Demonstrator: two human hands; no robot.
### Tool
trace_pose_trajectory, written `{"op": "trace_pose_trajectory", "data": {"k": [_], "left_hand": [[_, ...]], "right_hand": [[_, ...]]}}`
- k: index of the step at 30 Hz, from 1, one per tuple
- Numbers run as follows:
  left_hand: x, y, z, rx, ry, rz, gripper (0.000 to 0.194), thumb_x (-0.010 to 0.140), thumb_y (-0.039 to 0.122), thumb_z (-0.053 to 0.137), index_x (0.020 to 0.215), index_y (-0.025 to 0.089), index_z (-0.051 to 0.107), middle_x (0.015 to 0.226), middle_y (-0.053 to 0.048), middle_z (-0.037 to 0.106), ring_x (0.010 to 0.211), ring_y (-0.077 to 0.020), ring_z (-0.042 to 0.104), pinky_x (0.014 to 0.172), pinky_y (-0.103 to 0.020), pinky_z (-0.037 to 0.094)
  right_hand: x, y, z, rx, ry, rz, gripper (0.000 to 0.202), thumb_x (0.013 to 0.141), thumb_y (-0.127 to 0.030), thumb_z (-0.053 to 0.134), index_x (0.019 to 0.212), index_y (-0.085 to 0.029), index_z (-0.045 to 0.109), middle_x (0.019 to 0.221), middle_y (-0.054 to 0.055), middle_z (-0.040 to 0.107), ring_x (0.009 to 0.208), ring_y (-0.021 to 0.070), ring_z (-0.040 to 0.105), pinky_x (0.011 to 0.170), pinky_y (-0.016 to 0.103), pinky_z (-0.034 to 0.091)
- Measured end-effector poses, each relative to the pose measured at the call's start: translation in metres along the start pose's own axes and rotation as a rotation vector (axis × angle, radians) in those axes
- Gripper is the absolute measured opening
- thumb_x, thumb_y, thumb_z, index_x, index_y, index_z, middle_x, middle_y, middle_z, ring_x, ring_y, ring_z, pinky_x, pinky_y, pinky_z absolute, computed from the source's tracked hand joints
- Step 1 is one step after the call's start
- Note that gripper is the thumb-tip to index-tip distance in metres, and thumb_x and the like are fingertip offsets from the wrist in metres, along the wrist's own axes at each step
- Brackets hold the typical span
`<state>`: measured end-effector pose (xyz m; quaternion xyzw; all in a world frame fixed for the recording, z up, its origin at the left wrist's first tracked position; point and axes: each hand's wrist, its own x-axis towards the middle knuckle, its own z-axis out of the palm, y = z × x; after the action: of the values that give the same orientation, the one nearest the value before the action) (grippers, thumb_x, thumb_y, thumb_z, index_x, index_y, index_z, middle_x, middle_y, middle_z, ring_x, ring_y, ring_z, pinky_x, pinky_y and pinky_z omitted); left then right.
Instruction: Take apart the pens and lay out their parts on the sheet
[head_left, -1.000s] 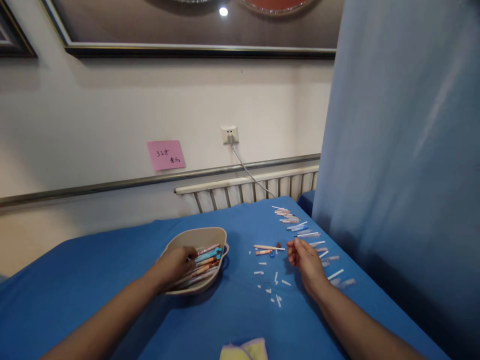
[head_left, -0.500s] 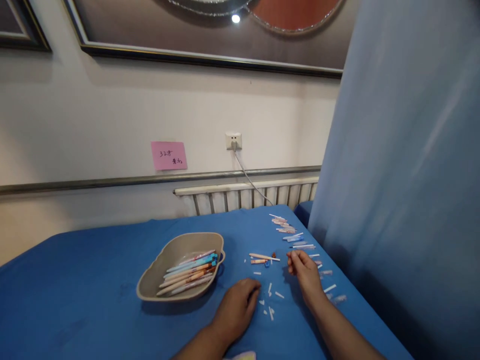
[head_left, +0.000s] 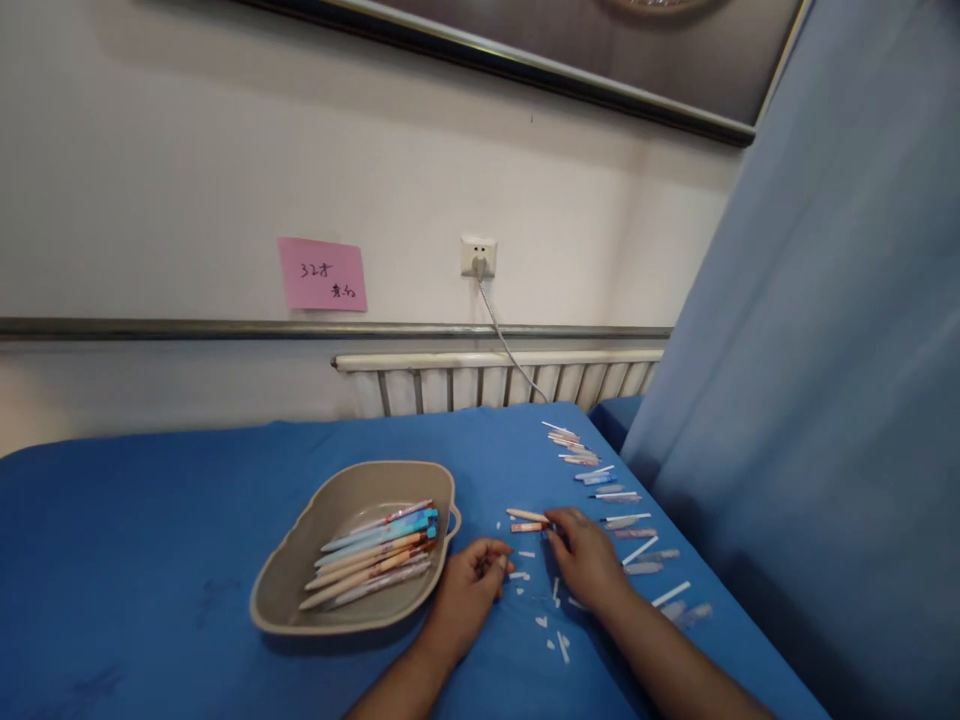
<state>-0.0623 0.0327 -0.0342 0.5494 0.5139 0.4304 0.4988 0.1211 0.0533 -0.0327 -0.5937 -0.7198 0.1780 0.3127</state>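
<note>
My right hand [head_left: 585,560] has its fingertips at the right ends of two pen parts: a peach pen barrel [head_left: 527,516] and a shorter orange printed tube [head_left: 528,527]. Its fingers are closed, and the hand hides what may be in them. My left hand [head_left: 469,590] is beside the tray, fingers curled with thumb and forefinger close together. Whether it pinches something small is unclear. Small white scraps [head_left: 541,622] and thin white strips [head_left: 562,647] lie on the cloth between the hands.
A beige tray [head_left: 262,590] holding several pens [head_left: 371,555] stands left of my left hand. Groups of pen parts and white sticks [head_left: 637,551] line the right edge of the blue-covered table [head_left: 165,540]. A blue curtain [head_left: 817,380] hangs on the right.
My right hand has moved left onto the ends of the peach and orange pen parts. My left hand's fingers have lifted and curled beside the scraps. The camera view has shifted.
</note>
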Motion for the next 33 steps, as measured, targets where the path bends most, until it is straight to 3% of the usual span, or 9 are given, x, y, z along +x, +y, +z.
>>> {"op": "trace_pose_trajectory", "data": {"k": [3, 8, 12, 18, 23, 26, 29, 33], "left_hand": [[-0.001, -0.002, 0.0, -0.028, -0.007, -0.008, 0.02, 0.073, 0.031, 0.055, 0.081, 0.015, 0.062, 0.068, -0.002, 0.064, 0.052, -0.0109, 0.052, 0.051, -0.023, 0.04], [-0.002, -0.004, 0.0, -0.05, -0.001, -0.026, 0.019, 0.07, 0.031, 0.057, 0.079, 0.015, 0.062, 0.067, -0.002, 0.064, 0.051, -0.0107, 0.052, 0.05, -0.022, 0.039], [-0.002, -0.004, 0.0, -0.047, -0.005, -0.025, 0.018, 0.07, 0.029, 0.057, 0.079, 0.015, 0.062, 0.067, -0.002, 0.064, 0.05, -0.0107, 0.051, 0.051, -0.023, 0.039], [-0.001, -0.006, 0.0, -0.039, -0.042, -0.023, 0.018, 0.071, 0.027, 0.054, 0.08, 0.014, 0.062, 0.067, -0.001, 0.063, 0.052, -0.0108, 0.051, 0.051, -0.022, 0.039], [0.0, -0.006, 0.0, -0.029, -0.039, -0.018, 0.019, 0.07, 0.029, 0.056, 0.079, 0.014, 0.063, 0.064, -0.001, 0.062, 0.053, -0.0113, 0.051, 0.052, -0.023, 0.038], [-0.001, -0.004, 0.0, 0.003, -0.042, -0.003, 0.019, 0.072, 0.029, 0.055, 0.079, 0.014, 0.063, 0.066, -0.002, 0.063, 0.054, -0.0119, 0.051, 0.053, -0.023, 0.039], [-0.001, -0.001, 0.001, 0.03, -0.045, 0.001, 0.02, 0.073, 0.03, 0.054, 0.081, 0.014, 0.063, 0.07, -0.003, 0.064, 0.057, -0.013, 0.053, 0.055, -0.024, 0.041], [-0.002, 0.003, 0.002, 0.069, -0.056, -0.023, 0.021, 0.074, 0.03, 0.053, 0.083, 0.014, 0.063, 0.072, -0.004, 0.065, 0.061, -0.0145, 0.055, 0.056, -0.024, 0.041]], "right_hand": [[0.012, -0.021, 0.003, -0.22, -0.094, -0.072, 0.029, 0.08, -0.017, 0.049, 0.106, -0.021, 0.06, 0.102, 0.007, 0.063, 0.099, 0.0224, 0.053, 0.087, 0.03, 0.036], [0.019, -0.035, 0.01, -0.394, -0.189, -0.032, 0.025, 0.08, -0.015, 0.047, 0.102, -0.018, 0.06, 0.098, 0.01, 0.062, 0.095, 0.0229, 0.054, 0.079, 0.029, 0.037], [0.018, -0.031, 0.009, -0.362, -0.227, 0.03, 0.018, 0.081, -0.017, 0.048, 0.095, -0.016, 0.059, 0.096, 0.012, 0.063, 0.089, 0.022, 0.058, 0.073, 0.028, 0.037], [0.015, -0.027, 0.005, -0.282, -0.278, 0.061, 0.018, 0.071, -0.026, 0.062, 0.087, -0.019, 0.062, 0.082, 0.006, 0.068, 0.078, 0.0203, 0.062, 0.06, 0.025, 0.034], [0.004, -0.027, 0.006, -0.221, -0.241, 0.068, 0.012, 0.076, -0.031, 0.057, 0.077, -0.02, 0.062, 0.075, 0.004, 0.068, 0.07, 0.0175, 0.06, 0.057, 0.024, 0.032], [-0.003, -0.023, 0.005, -0.01, -0.129, 0.081, 0.018, 0.077, -0.035, 0.055, 0.072, -0.02, 0.062, 0.072, 0.003, 0.067, 0.067, 0.0165, 0.058, 0.058, 0.024, 0.034], [-0.01, -0.02, 0.004, 0.427, -0.022, 0.152, 0.028, 0.078, -0.045, 0.053, 0.07, -0.019, 0.061, 0.062, 0.001, 0.063, 0.055, 0.014, 0.054, 0.052, 0.023, 0.035], [-0.016, -0.018, 0.001, 1.03, -0.04, 0.363, 0.039, 0.073, -0.055, 0.056, 0.077, -0.016, 0.058, 0.055, -0.001, 0.058, 0.037, 0.007, 0.039, 0.038, 0.019, 0.027]]}}
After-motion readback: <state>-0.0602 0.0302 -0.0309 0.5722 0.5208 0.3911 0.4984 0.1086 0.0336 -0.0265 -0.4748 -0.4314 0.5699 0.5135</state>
